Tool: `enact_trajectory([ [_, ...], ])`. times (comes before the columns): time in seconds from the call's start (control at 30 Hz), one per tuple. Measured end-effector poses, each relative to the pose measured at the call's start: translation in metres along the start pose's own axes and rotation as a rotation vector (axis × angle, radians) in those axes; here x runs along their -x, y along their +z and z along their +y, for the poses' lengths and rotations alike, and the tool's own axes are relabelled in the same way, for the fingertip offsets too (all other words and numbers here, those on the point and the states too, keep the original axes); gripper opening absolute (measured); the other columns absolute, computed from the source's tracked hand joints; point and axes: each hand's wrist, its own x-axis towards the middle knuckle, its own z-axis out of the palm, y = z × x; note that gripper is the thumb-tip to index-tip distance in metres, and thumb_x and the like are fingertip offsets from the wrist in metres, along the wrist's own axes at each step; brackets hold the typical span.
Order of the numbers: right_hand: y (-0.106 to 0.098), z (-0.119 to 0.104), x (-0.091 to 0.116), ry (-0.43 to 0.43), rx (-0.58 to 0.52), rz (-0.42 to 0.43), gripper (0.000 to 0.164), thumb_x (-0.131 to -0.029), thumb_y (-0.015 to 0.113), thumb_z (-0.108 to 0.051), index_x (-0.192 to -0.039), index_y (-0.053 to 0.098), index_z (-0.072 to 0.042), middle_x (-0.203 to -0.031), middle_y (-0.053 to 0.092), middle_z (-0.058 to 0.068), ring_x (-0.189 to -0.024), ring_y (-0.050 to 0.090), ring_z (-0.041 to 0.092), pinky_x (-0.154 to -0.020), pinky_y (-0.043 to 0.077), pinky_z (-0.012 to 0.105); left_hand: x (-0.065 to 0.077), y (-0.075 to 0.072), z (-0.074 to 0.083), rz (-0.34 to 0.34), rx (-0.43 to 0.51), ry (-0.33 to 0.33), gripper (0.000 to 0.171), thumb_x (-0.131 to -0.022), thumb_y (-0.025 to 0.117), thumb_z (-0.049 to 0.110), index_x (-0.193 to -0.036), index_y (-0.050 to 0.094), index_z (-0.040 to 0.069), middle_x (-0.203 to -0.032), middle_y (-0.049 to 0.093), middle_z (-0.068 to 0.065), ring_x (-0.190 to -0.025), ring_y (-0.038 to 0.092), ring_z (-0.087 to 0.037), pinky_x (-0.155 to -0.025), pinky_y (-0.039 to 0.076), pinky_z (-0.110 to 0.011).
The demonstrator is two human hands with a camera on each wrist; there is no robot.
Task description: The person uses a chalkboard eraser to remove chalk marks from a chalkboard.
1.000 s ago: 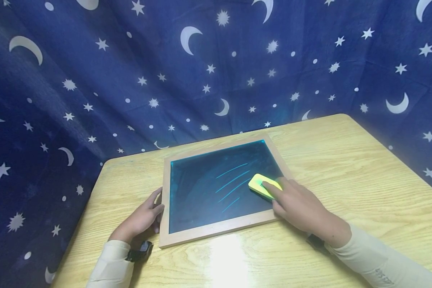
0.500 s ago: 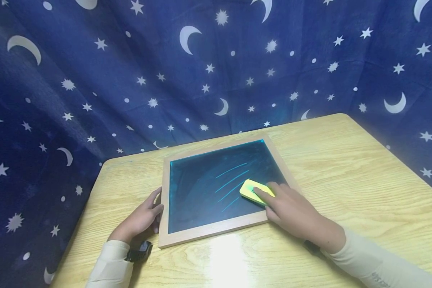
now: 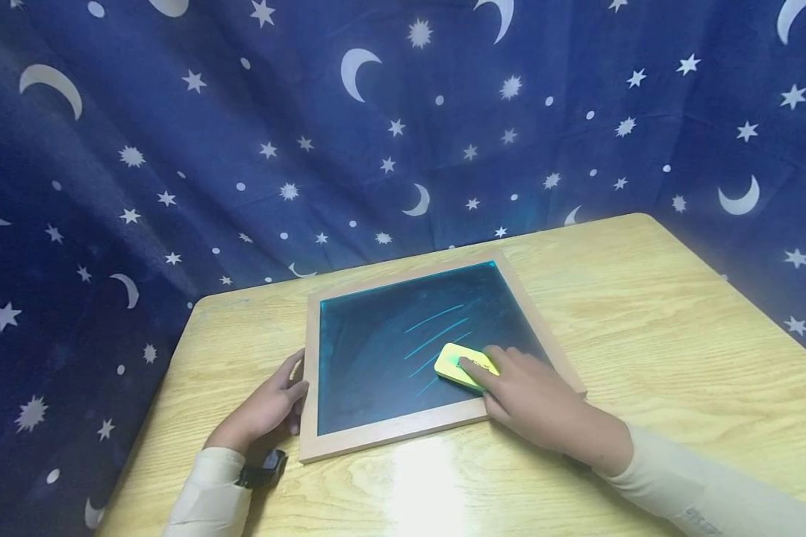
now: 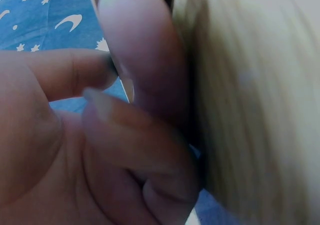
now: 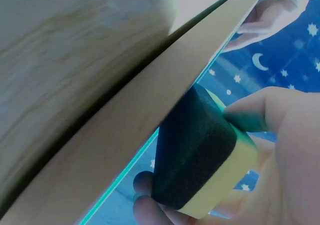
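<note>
A blackboard (image 3: 363,365) in a light wooden frame lies on the table, with several thin blue strokes (image 3: 436,339) near its middle. On its lower right part, my right hand (image 3: 533,399) grips a yellow eraser (image 3: 451,362), index finger stretched along the top. In the right wrist view the eraser's dark felt side (image 5: 190,145) faces the board by the near frame rail (image 5: 115,110); thumb and fingers pinch its sides. My left hand (image 3: 265,406) holds the frame's left edge; the left wrist view shows the thumb and curled fingers (image 4: 145,140) at that edge.
The pale wooden table (image 3: 651,321) carries the board and reaches back to a dark blue curtain (image 3: 242,112) printed with moons and stars. A black strap with a small device (image 3: 265,470) sits on the left wrist.
My right hand has slid the eraser left and toward the near rail, over the right ends of the lower strokes. The left hand stays at the frame's edge.
</note>
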Motion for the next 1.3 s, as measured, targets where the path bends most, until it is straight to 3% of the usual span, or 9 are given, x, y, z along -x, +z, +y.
enact_trajectory([
  [0.73,0.002,-0.027,-0.008,-0.099,-0.039,-0.059,0.049,-0.091,0.059,-0.016,-0.140,0.058,-0.017,-0.114,0.060,0.009,-0.080,0.052,0.018,-0.068,0.047,0.033,-0.002,0.002,0.004,0.015,-0.025,-0.034,0.065,-0.107,0.036,0.019,-0.162,0.002,0.015,-0.076,0.061,-0.012,-0.050,0.057,-0.024,-0.053,0.053,-0.039],
  [1.03,0.004,-0.026,-0.009,-0.115,-0.019,-0.063,0.050,-0.090,0.061,-0.019,-0.140,0.058,-0.018,-0.113,0.060,0.008,-0.077,0.050,0.017,-0.067,0.046,0.033,0.000,0.001,0.003,0.016,-0.027,-0.036,0.064,-0.107,0.035,0.017,-0.162,0.003,0.015,-0.074,0.061,-0.012,-0.050,0.059,-0.024,-0.053,0.054,-0.039],
  [1.3,0.003,-0.016,-0.007,-0.073,0.024,-0.068,0.052,-0.088,0.065,-0.022,-0.140,0.059,-0.018,-0.109,0.060,0.007,-0.074,0.052,0.016,-0.064,0.047,0.033,-0.002,0.002,0.001,0.015,-0.031,-0.011,0.064,-0.107,0.035,0.017,-0.161,0.002,0.012,-0.070,0.059,-0.010,-0.048,0.057,-0.023,-0.051,0.053,-0.039],
])
